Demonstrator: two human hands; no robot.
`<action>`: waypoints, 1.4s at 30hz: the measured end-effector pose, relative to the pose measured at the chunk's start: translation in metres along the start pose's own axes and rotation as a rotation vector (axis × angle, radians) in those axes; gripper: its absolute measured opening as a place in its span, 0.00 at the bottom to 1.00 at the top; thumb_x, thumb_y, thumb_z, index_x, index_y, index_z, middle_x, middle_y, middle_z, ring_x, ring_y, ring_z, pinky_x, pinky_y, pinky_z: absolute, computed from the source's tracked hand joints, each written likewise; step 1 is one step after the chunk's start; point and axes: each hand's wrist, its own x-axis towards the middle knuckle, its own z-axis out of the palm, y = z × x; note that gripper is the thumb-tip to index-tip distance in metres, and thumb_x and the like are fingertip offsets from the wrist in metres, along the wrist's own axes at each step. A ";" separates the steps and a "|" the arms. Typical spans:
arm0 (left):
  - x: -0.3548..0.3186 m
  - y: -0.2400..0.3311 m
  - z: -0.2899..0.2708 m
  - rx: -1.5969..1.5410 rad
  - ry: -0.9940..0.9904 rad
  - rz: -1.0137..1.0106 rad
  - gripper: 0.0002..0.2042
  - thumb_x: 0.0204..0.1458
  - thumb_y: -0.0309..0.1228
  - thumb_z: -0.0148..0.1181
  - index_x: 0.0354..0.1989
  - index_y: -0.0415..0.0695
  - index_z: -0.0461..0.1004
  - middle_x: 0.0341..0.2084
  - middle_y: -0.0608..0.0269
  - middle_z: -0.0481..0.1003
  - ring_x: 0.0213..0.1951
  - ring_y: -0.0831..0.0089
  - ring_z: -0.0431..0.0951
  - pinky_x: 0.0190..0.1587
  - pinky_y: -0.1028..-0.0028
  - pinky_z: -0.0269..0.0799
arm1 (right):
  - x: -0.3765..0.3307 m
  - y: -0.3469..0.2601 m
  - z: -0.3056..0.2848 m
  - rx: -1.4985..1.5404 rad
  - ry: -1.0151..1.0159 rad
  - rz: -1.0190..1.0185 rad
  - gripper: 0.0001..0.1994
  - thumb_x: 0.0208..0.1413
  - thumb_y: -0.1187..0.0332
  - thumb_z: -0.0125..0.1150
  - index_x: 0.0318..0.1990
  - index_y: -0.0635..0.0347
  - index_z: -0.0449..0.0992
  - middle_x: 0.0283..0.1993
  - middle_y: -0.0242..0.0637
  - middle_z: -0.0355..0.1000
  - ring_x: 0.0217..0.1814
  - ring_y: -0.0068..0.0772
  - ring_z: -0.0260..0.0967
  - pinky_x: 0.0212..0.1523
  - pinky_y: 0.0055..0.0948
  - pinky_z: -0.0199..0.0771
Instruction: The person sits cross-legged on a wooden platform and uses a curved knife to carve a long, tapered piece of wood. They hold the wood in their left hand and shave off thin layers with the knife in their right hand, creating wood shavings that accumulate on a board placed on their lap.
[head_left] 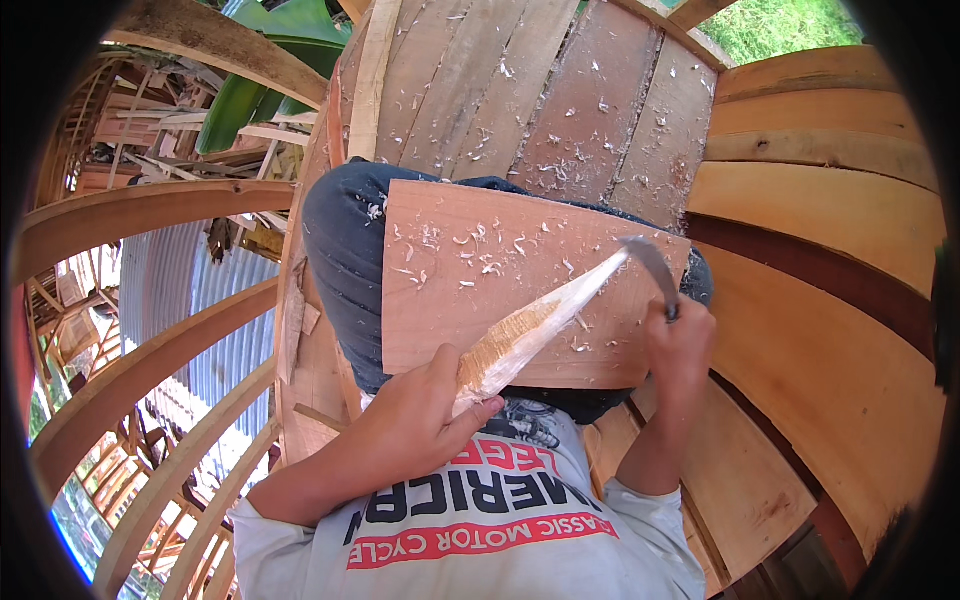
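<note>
My left hand (430, 408) is wrapped round the thick end of a pale, tapered piece of wood (535, 330), brownish and rough along one side and white toward its point. The piece slants up to the right over a flat wooden board (450, 335) lying across my lap. In my right hand (682, 345) is a curved-blade knife (655, 265), gripped by its handle. Its blade bends over the narrow tip of the piece and seems to touch it; the blade end is slightly blurred. Curled wood shavings (490, 268) are scattered over the board.
Plank flooring (590, 100) strewn with shavings stretches ahead of me. Wide wooden boards (810, 290) form a wall close on my right. Curved wooden ribs (150, 225) stand on my left, with corrugated metal sheeting (235, 300) beyond them. Green leaves (285, 50) hang at the upper left.
</note>
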 end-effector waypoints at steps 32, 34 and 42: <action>-0.009 -0.031 -0.008 -0.245 -0.076 0.027 0.18 0.57 0.37 0.56 0.44 0.34 0.64 0.27 0.45 0.73 0.30 0.59 0.77 0.32 0.66 0.70 | -0.033 -0.048 0.018 -0.118 -0.125 -0.305 0.09 0.45 0.67 0.60 0.22 0.65 0.74 0.20 0.54 0.69 0.24 0.57 0.71 0.27 0.46 0.71; -0.014 -0.022 -0.017 -0.266 -0.108 -0.117 0.16 0.56 0.33 0.57 0.45 0.35 0.64 0.26 0.57 0.72 0.26 0.75 0.74 0.26 0.74 0.70 | -0.004 -0.034 0.012 -0.118 0.001 -0.004 0.08 0.44 0.68 0.61 0.22 0.64 0.74 0.20 0.54 0.69 0.25 0.57 0.71 0.28 0.46 0.71; -0.015 -0.025 -0.011 -0.223 -0.045 0.021 0.19 0.57 0.39 0.57 0.42 0.32 0.63 0.27 0.37 0.73 0.31 0.48 0.78 0.34 0.60 0.70 | -0.031 -0.050 0.019 -0.007 -0.171 -0.231 0.05 0.39 0.72 0.61 0.20 0.63 0.73 0.20 0.53 0.69 0.25 0.56 0.70 0.28 0.44 0.70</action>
